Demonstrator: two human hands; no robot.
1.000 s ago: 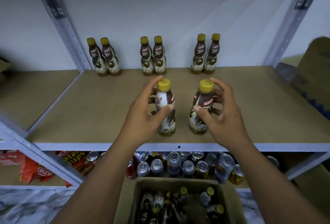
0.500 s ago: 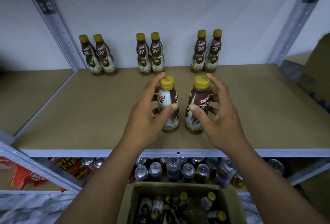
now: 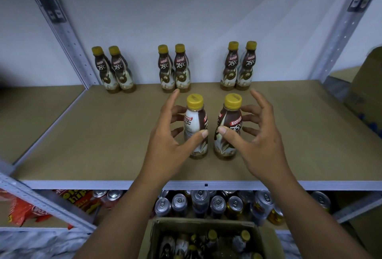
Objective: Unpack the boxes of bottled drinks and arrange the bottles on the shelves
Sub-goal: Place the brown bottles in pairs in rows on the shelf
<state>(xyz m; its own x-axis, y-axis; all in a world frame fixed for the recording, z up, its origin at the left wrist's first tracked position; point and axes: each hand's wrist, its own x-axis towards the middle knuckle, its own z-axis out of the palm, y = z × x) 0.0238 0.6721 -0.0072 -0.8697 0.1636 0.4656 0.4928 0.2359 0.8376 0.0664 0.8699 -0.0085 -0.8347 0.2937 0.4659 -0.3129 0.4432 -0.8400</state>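
Observation:
Two brown-and-white coffee bottles with yellow caps stand side by side on the middle of the tan shelf board (image 3: 103, 141). My left hand (image 3: 171, 141) holds the left bottle (image 3: 195, 128), thumb on its front and fingers at its left side. The right bottle (image 3: 228, 128) is held the same way by my right hand (image 3: 260, 143). Both index fingers stick up, off the bottles. Three pairs of the same bottles stand along the back wall: a left pair (image 3: 113, 70), a middle pair (image 3: 173, 68) and a right pair (image 3: 239, 66). An open cardboard box (image 3: 157, 236) below holds several more bottles.
Grey metal uprights frame the shelf at left (image 3: 62, 31) and right (image 3: 341, 31). The lower shelf carries several drink cans (image 3: 217, 205) and red snack bags (image 3: 24, 211). A brown carton (image 3: 365, 85) stands at the right edge.
The two bottles came closer together and slid a little further back on the shelf. My fingers have loosened and spread, with both index fingers lifted off the bottles.

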